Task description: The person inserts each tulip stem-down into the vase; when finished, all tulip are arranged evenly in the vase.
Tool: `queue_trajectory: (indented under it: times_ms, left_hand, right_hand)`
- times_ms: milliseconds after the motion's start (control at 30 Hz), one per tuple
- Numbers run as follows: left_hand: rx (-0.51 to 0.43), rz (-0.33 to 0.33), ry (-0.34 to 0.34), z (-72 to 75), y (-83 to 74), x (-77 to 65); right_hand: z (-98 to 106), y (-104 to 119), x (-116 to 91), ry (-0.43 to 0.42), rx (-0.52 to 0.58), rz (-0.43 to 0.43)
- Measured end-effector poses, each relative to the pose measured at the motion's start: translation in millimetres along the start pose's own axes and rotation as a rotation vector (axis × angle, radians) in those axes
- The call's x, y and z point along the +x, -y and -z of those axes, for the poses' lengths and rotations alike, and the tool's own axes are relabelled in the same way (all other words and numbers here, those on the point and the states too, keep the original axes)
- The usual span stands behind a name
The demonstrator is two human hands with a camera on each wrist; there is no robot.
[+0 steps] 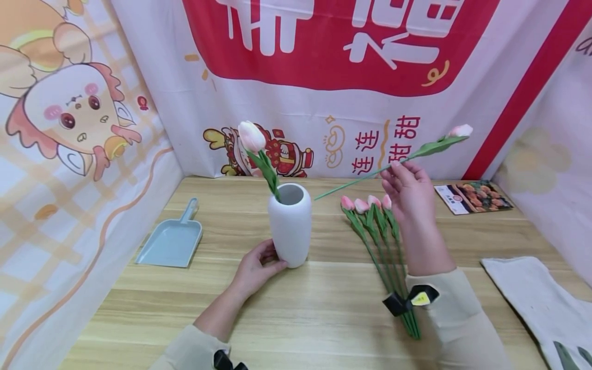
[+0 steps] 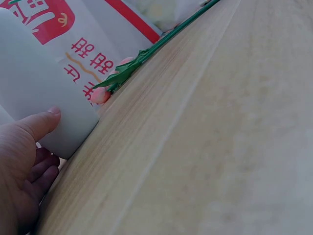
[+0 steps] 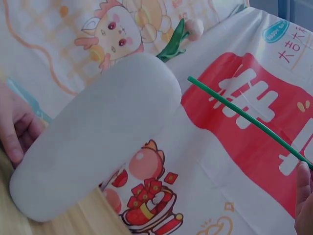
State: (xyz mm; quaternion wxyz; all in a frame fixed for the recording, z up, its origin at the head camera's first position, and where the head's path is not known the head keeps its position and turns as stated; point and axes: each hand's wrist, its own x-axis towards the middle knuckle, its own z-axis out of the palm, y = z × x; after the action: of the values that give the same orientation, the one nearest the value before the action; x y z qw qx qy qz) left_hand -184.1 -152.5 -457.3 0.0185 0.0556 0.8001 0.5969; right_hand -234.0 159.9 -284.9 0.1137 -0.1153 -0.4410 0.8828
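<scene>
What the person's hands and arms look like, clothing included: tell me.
The left hand and right hand wear no gloves. The left sleeve and right sleeve are pale beige, stopping short of the hands. Black pieces show at both sleeve ends, with a small yellow patch on the right.

A passable gap separates the vase [image 1: 290, 231] from the lying tulips [image 1: 381, 221].
</scene>
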Motion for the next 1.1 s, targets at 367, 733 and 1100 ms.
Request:
queue_trajectory:
  times_ms: [367, 733, 1100]
  left_hand:
    - [0.004, -0.007, -0.01, -0.8, -1.3, -1.1]
    - [0.006, -0.013, -0.005, -0.7, -0.7, 0.2]
    - [0.014, -0.008, -0.004, -0.5, -1.3, -0.1]
  right_hand:
    - [-31.5, -12.7, -13.1, 0.078, 0.02, 0.065]
    - [-56.3, -24.2, -25.1, 0.191, -0.175, 0.141]
    - [-68.2, -33.0, -33.8, 0.261, -0.334, 0.206]
